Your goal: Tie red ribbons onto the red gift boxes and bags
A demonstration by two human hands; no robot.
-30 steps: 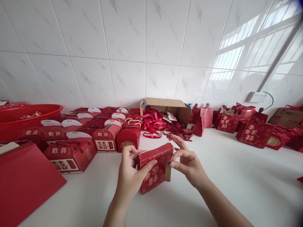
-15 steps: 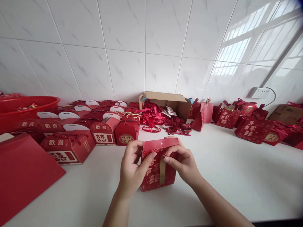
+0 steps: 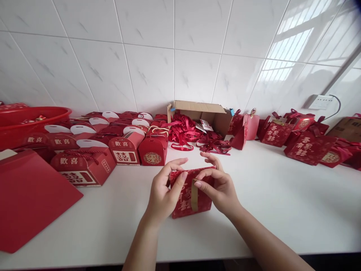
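A red gift box [image 3: 183, 210] with pale lettering stands upright on the white table, between my two hands. My left hand [image 3: 166, 192] grips its left side, the thumb on the front face near the top edge. At the upper front, my right hand [image 3: 221, 186] pinches the top end of a gold strip [image 3: 194, 197] between thumb and index finger. The strip hangs down the front of the box. The other right fingers are spread behind the top edge.
Rows of red boxes [image 3: 152, 148] stand at the left, by a red basin [image 3: 34, 124] and a large red sheet [image 3: 36, 199]. Behind lies a cardboard box [image 3: 197, 106] with red ribbons [image 3: 183, 130] spilling out. More red bags [image 3: 304, 146] stand at the right.
The top flap of the box, standing up before, now no longer shows above the front edge. Fingers of both hands have lifted and spread above it. The view has tilted slightly downward.
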